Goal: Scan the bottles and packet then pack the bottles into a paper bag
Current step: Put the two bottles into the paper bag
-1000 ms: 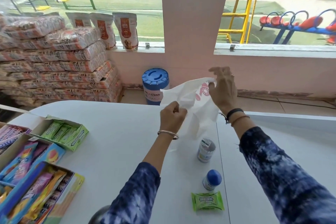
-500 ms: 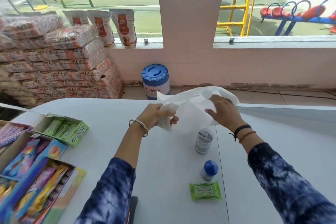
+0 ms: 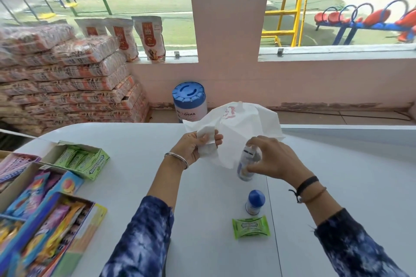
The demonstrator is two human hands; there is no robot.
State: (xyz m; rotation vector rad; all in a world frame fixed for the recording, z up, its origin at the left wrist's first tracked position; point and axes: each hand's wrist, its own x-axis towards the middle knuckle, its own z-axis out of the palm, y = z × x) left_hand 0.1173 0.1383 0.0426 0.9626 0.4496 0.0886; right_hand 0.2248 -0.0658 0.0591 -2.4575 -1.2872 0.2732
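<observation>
My left hand (image 3: 194,146) grips the near edge of a white paper bag (image 3: 238,123) with a red print, held above the white table (image 3: 139,182). My right hand (image 3: 273,157) is closed around the top of a small white bottle (image 3: 245,170) just below the bag's mouth. A second small bottle with a blue cap (image 3: 255,202) stands upright nearer to me. A green gum packet (image 3: 251,226) lies flat in front of it.
Open display boxes of green gum (image 3: 83,159) and colourful candy (image 3: 42,220) line the table's left side. Beyond the table a blue-lidded tub (image 3: 189,102) stands on the floor, beside stacked sacks (image 3: 67,83) at the left wall.
The bag came down from chest height. My right hand let go of its far edge, dropped to the white bottle and closed on it. My left hand kept its hold on the bag.
</observation>
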